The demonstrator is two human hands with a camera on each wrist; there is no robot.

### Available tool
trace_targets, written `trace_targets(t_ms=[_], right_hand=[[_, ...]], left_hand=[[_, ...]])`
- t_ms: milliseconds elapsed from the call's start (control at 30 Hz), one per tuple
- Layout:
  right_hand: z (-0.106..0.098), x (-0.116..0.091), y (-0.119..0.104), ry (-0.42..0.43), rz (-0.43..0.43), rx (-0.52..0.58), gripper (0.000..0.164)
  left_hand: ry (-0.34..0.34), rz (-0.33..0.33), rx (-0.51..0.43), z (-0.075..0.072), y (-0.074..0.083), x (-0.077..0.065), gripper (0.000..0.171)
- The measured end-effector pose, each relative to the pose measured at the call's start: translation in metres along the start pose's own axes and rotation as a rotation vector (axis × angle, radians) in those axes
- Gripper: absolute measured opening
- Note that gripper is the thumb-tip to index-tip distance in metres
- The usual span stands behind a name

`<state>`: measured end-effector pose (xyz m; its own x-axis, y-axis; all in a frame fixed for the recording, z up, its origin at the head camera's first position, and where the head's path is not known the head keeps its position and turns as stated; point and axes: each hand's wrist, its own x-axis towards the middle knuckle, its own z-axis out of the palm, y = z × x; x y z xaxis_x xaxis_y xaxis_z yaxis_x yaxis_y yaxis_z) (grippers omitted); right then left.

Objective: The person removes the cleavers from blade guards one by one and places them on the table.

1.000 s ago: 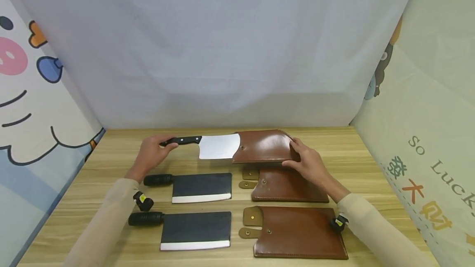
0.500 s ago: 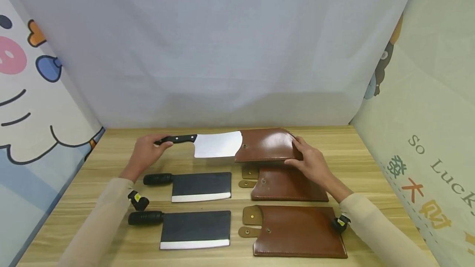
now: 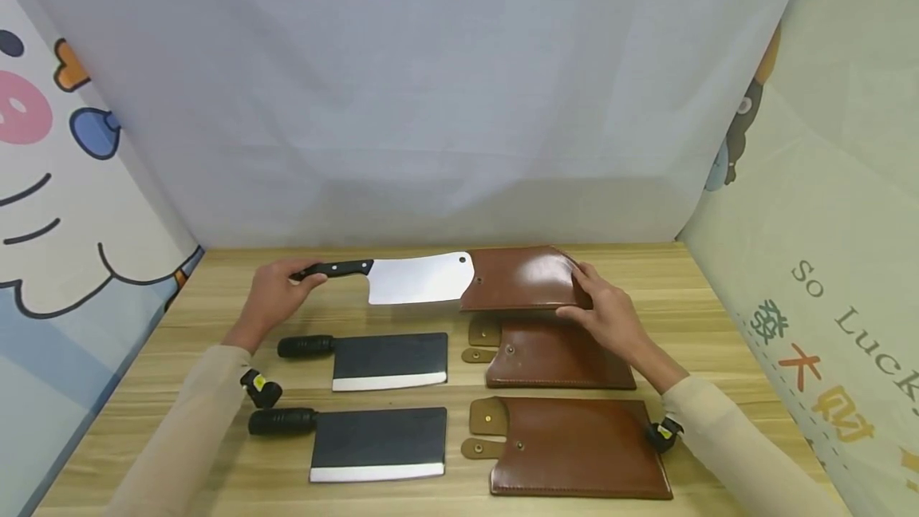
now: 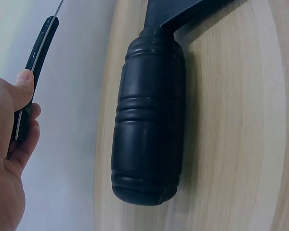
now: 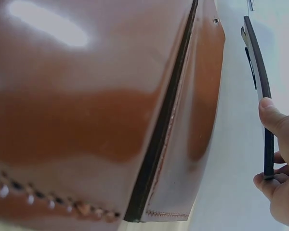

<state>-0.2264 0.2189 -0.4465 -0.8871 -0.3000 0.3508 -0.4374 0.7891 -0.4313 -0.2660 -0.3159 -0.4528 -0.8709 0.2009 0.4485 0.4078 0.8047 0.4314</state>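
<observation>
In the head view my left hand (image 3: pixel 275 296) grips the black riveted handle (image 3: pixel 337 269) of a cleaver with a bright steel blade (image 3: pixel 416 279). The blade's far end, with a small hole near its top corner, meets the mouth of a brown leather sheath (image 3: pixel 527 279). My right hand (image 3: pixel 606 313) pinches that sheath at its right end, thumb on the near side. Both are held above the table. The left wrist view shows thumb and fingers wrapped round the handle (image 4: pixel 36 67); in the right wrist view the held sheath (image 5: pixel 257 67) is seen edge-on.
Two black-bladed cleavers (image 3: pixel 391 361) (image 3: pixel 380 445) with black handles lie on the wooden table (image 3: pixel 179 421), left of centre. To their right lie two more brown sheaths (image 3: pixel 560 357) (image 3: pixel 581 449) with snap straps. A pale cloth (image 3: pixel 459 102) hangs behind, and printed panels stand at both sides.
My left hand has moved left with the cleaver, and my right hand slightly right with the sheath. More of the blade shows, including the hole near its end.
</observation>
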Motion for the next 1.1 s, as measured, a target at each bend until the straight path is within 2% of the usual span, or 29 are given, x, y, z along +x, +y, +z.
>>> trace_targets(t_ms=[233, 567, 833, 1100], right_hand=[[-0.003, 0.000, -0.001, 0.002, 0.013, -0.001, 0.084], [-0.011, -0.002, 0.002, 0.023, 0.000, -0.017, 0.084], [-0.018, -0.003, 0.006, 0.034, 0.003, -0.029, 0.082], [-0.024, -0.003, 0.012, 0.026, 0.005, -0.045, 0.082]], left_hand=[[-0.019, -0.031, 0.009, -0.004, -0.005, -0.002, 0.036], [-0.008, -0.044, 0.024, -0.018, -0.012, -0.001, 0.035], [0.015, -0.024, 0.021, -0.026, -0.016, -0.002, 0.033], [-0.003, -0.018, 0.021, -0.027, -0.021, -0.005, 0.033]])
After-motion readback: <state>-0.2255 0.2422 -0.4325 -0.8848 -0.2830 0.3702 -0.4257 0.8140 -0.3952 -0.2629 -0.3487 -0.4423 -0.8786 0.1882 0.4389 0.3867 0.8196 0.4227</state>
